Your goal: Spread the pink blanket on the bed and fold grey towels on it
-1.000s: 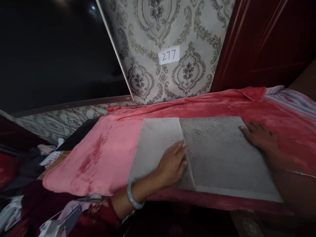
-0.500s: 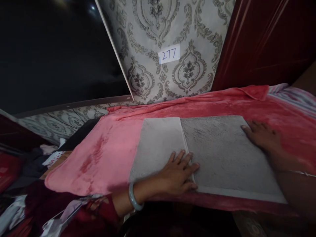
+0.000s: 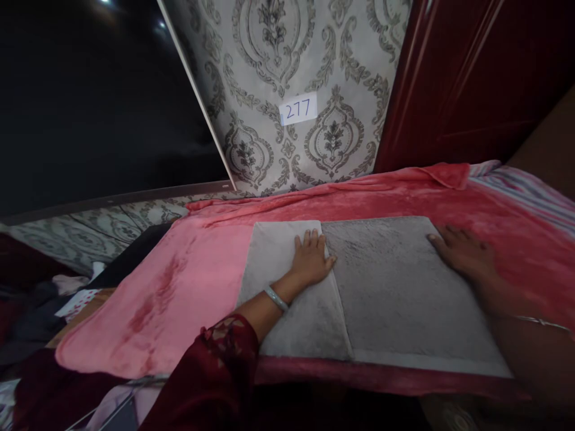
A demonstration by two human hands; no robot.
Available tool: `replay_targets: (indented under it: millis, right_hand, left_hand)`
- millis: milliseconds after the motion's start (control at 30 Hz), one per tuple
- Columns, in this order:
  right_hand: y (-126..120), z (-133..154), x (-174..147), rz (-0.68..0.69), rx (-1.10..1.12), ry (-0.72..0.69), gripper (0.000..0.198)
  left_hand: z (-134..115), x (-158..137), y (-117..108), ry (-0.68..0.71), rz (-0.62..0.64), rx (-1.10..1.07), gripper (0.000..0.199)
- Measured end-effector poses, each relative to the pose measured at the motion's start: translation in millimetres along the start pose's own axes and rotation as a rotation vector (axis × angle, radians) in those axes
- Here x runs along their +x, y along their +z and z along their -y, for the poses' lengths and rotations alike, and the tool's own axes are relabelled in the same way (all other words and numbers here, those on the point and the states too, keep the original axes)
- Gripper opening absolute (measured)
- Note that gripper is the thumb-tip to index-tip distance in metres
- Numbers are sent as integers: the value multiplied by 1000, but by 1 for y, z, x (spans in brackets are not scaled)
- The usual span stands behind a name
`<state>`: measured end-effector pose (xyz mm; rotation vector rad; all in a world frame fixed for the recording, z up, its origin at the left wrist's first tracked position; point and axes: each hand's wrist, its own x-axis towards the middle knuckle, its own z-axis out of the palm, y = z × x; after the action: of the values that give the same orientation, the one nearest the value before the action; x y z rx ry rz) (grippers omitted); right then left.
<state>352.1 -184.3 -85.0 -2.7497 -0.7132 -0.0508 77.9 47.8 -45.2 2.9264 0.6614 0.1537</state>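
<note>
A grey plush cloth (image 3: pixel 399 287) lies flat, its left part folded over toward the middle as a lighter flap (image 3: pixel 296 329). My left hand (image 3: pixel 311 258) rests palm down on the far part of this flap, beside its free edge, fingers stretched out. At the cloth's right edge lies my right hand (image 3: pixel 465 251), open and flat, with the thumb by the grey corner and the other fingers over the red blanket. Neither hand grips anything. Beneath the cloth spreads a red and pink plush blanket (image 3: pixel 202 263).
Behind the blanket, a patterned wall bears a paper label (image 3: pixel 298 109) reading 277. A large dark screen (image 3: pixel 99 102) stands at the left, and a dark red wooden panel (image 3: pixel 462 78) at the right. Striped fabric (image 3: pixel 530 188) lies far right; clothes (image 3: pixel 36 323) are heaped at left.
My left hand has slid away from me along the flap, from near its front part to its far part. My right hand stays by the cloth's right edge. The view has shifted slightly.
</note>
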Motion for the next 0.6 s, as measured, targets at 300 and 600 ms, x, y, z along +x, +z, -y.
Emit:
replay_targets:
  millis: [300,600]
  right_hand:
    - [-3,-4,-1,-40,-4,-67,66]
    - [-17,-23,-24,-7,94,8,51]
  left_hand:
    - [6,-2,2,37,-33,5,68]
    - [8,0,4,50,-62,24,66]
